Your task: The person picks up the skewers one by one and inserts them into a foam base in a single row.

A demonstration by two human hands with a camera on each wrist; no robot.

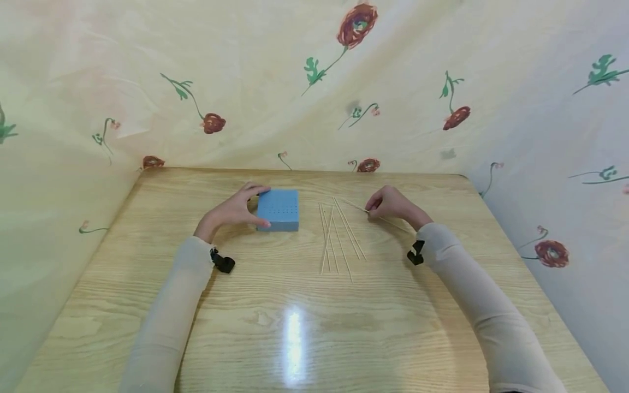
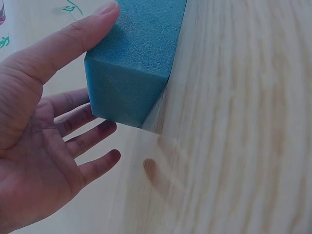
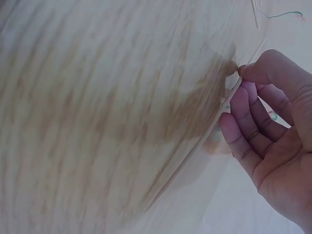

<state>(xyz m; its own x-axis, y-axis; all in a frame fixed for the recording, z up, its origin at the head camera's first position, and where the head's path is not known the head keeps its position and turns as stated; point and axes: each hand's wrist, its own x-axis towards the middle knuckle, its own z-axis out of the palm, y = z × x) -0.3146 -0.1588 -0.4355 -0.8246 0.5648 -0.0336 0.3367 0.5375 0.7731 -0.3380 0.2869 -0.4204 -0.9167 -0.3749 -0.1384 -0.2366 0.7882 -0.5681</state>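
Observation:
My left hand (image 1: 233, 210) holds a blue foam block (image 1: 277, 210) on the table, thumb on its near side and index finger at its far edge. Rows of small holes dot the block's top. In the left wrist view, the thumb lies along one face of the block while the other fingers spread behind it. To the right, my right hand (image 1: 390, 203) pinches a thin pale wooden stick (image 3: 229, 100) between thumb and fingertip. That stick slants low over the tabletop, one end passing under the wrist in the head view.
Several thin sticks (image 1: 349, 228) lie loosely crossed on the wooden table (image 1: 245, 327) between the block and my right hand. A flowered cloth (image 1: 275, 87) hangs behind the table and along both sides. Small black devices (image 1: 223, 263) are strapped to both wrists.

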